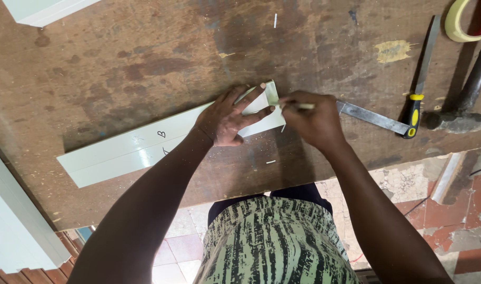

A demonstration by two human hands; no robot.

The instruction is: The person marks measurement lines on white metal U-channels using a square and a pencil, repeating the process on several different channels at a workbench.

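A person in a green-and-black patterned top leans over a worn wooden table (119, 63), both arms reaching away from the body. The left hand (224, 118) lies open, palm down and fingers spread, pressing flat on the right end of a long white strip (124, 150) that runs aslant from near left to the middle of the table. The right hand (314, 121) is closed around a thin pale pencil (303, 106), its tip set at the strip's end, just beside the left hand's fingertips. A metal square (372, 117) lies touching or just under the right hand, its blade running right to a yellow-and-black handle (413, 118); how it meets the strip cannot be seen, as the hand covers the joint.

The step in hand looks like marking the strip's end against the square. The next move would seem to call for the left hand to keep the strip from sliding while the pencil runs true along the edge, since a slip would spoil the line.

Further right, a hammer (459, 113) rests with its head near the square's handle, its shaft pointing to the far right corner, where a roll of pale tape (458, 23) lies partly out of view. More white strips sit at the near left edge (14, 231) and the far left corner (46, 9). Small white chips dot the table.
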